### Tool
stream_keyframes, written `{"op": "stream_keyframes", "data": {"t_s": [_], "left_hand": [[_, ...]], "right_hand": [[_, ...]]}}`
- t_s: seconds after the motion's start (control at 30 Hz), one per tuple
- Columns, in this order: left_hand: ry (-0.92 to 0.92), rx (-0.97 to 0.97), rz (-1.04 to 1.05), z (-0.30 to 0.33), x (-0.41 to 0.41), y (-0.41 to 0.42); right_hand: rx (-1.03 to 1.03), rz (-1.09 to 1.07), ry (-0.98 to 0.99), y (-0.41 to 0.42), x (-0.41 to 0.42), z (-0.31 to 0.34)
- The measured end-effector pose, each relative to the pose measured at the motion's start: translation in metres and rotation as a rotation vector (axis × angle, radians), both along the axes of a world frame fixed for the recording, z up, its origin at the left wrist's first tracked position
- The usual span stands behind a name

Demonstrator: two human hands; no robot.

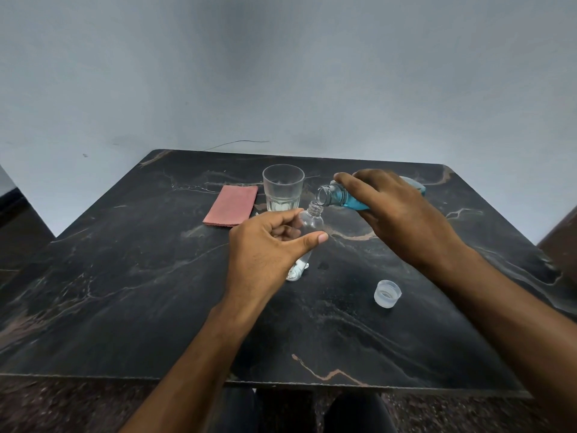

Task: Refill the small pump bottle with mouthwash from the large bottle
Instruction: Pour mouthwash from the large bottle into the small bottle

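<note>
My left hand (268,245) grips the small clear bottle (310,220), which stands on the dark marble table (125,292) with its neck open. My right hand (393,210) holds the large bottle (340,196) of blue mouthwash tipped on its side. Its open mouth hangs just above and to the right of the small bottle's neck. Blue liquid sits in the tilted bottle's shoulder; I cannot tell whether any is flowing. A translucent cap (387,293) lies upside down on the table, near my right forearm.
A clear drinking glass (283,187) with a little water stands just behind the small bottle. A folded pink cloth (231,205) lies to its left. The table's front edge (281,381) is close to my body; a grey wall rises behind.
</note>
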State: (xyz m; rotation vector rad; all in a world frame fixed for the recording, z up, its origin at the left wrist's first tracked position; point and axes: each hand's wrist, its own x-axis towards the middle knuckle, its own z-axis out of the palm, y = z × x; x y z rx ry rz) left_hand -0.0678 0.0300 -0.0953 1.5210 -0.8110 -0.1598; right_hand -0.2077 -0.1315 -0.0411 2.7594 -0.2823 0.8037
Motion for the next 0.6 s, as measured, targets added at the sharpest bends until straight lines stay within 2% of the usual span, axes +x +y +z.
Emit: {"op": "stream_keyframes", "data": {"t_s": [0.6], "left_hand": [[0.020, -0.005, 0.003, -0.0029, 0.0007, -0.0013]], "right_hand": [[-0.036, -0.031, 0.043, 0.0019, -0.0002, 0.0054]]}}
